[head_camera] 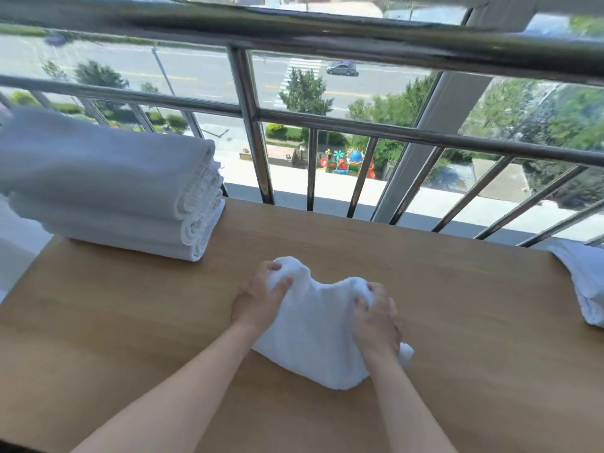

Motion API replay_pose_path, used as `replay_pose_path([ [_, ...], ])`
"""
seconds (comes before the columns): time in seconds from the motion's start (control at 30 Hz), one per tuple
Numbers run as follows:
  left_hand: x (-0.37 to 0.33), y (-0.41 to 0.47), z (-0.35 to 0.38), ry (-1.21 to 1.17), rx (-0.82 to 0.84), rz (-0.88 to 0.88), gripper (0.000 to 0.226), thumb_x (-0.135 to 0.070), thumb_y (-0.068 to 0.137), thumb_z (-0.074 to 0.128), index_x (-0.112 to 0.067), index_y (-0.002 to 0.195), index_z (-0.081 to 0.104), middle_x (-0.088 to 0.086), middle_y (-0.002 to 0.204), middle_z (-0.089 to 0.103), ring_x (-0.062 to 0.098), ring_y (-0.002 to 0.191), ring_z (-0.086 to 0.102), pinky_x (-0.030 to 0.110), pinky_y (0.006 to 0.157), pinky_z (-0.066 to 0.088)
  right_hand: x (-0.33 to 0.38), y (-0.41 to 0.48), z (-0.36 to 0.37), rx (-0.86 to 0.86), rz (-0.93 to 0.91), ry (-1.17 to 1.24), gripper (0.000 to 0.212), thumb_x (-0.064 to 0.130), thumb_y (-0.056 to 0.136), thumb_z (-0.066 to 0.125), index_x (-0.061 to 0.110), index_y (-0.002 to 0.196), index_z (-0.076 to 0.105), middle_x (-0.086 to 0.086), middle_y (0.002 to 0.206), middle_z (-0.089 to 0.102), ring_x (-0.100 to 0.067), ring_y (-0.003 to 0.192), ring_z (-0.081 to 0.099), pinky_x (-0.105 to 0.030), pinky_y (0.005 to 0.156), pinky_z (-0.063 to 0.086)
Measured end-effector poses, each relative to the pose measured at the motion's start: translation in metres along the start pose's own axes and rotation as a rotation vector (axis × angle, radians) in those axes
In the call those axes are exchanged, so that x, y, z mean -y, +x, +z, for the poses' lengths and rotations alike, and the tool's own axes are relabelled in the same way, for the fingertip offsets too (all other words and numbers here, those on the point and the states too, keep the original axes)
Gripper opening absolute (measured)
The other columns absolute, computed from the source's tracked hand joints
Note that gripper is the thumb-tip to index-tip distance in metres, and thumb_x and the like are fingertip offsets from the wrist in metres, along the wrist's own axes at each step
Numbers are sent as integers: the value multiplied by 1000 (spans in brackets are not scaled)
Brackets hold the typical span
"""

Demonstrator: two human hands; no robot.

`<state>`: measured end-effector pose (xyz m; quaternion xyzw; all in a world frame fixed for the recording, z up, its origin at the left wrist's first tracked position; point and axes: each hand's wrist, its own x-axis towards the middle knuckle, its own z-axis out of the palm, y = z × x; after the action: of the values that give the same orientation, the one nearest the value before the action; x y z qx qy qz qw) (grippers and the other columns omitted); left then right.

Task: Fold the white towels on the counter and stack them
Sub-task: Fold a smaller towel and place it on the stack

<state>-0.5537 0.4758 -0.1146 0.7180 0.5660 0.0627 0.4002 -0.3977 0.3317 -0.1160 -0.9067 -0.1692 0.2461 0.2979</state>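
Note:
A white towel (313, 328) lies bunched in the middle of the wooden counter (130, 322). My left hand (258, 295) grips its far left corner, with cloth bulging over the fingers. My right hand (376, 318) grips the far right part of the same towel, fingers curled into the fabric. Both raised ends stand above the counter while the near part rests on the wood. At the back left sits a stack of folded white towels (108, 184), folds facing right.
More white cloth (585, 282) hangs over the counter's right edge. A steel railing (255, 125) with vertical bars runs along the far side in front of a window. Bare wood lies to the left and right of my hands.

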Motion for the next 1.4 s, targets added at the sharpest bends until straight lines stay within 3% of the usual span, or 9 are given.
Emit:
replay_pose_path([
  [0.13, -18, -4, -45, -61, 0, 159, 24, -63, 88, 56, -57, 108, 45, -27, 92, 54, 2, 86, 55, 22, 62, 37, 51, -18, -9, -22, -124, 106, 26, 36, 100, 49, 34, 125, 55, 7, 115, 63, -20, 109, 55, -32, 82, 36],
  [0.3, -28, 3, -137, -296, -69, 311, 25, -61, 83, 66, -59, 103, 51, -37, 97, 58, -20, 89, 52, 19, 65, 39, 152, -50, -9, 7, -211, 296, 8, 42, 96, 56, 45, 102, 59, 22, 94, 64, -5, 89, 61, -29, 69, 48],
  [0.43, -23, 24, -234, -453, -106, 404, 26, -57, 79, 72, -58, 100, 56, -26, 88, 58, -5, 91, 56, 30, 75, 46, 251, -83, 0, -35, -305, 368, 7, 42, 91, 62, 47, 96, 61, 9, 95, 67, -18, 89, 67, -39, 78, 56],
  [0.6, -1, 65, -369, -573, -112, 485, 32, -62, 71, 70, -54, 101, 63, -10, 81, 65, 3, 65, 59, 23, 58, 47, 367, -104, 25, -93, -397, 391, 12, 47, 84, 66, 41, 94, 63, 4, 95, 69, -24, 87, 68, -50, 82, 57],
  [0.83, 63, 152, -512, -801, -199, 340, 28, -29, 86, 77, -27, 110, 61, -2, 82, 70, 6, 60, 66, 24, 50, 54, 445, -59, 67, -260, -385, 298, 17, 34, 93, 62, 30, 105, 51, 5, 90, 58, -16, 74, 55, -32, 66, 41],
  [0.93, 91, 191, -522, -648, -182, 228, 43, -30, 81, 81, -23, 116, 57, 10, 96, 66, 22, 72, 65, 32, 64, 53, 447, -36, 98, -238, -300, 209, 27, 33, 91, 65, 23, 115, 54, -7, 110, 61, -28, 93, 58, -34, 79, 45],
  [1.07, 120, 217, -501, -328, -80, 156, 63, -38, 70, 81, -25, 125, 52, 12, 102, 64, 30, 93, 64, 39, 83, 53, 425, -22, 140, -136, -121, 74, 52, 35, 91, 65, 14, 135, 48, -17, 132, 56, -28, 102, 56, -30, 73, 45],
  [1.2, 131, 235, -493, -225, -110, 191, 53, -35, 80, 78, -36, 124, 49, 2, 102, 63, 19, 85, 63, 29, 66, 45, 406, -14, 147, -138, 2, -32, 69, 53, 92, 55, 11, 145, 36, -16, 139, 53, -34, 125, 52, -38, 99, 42],
  [1.4, 120, 240, -500, -293, -76, 333, 47, -31, 74, 72, -42, 116, 56, -5, 104, 59, 24, 92, 64, 42, 82, 55, 423, -11, 137, -116, -42, -63, 54, 44, 96, 55, 16, 140, 41, -16, 137, 56, -36, 121, 55, -40, 100, 44],
])
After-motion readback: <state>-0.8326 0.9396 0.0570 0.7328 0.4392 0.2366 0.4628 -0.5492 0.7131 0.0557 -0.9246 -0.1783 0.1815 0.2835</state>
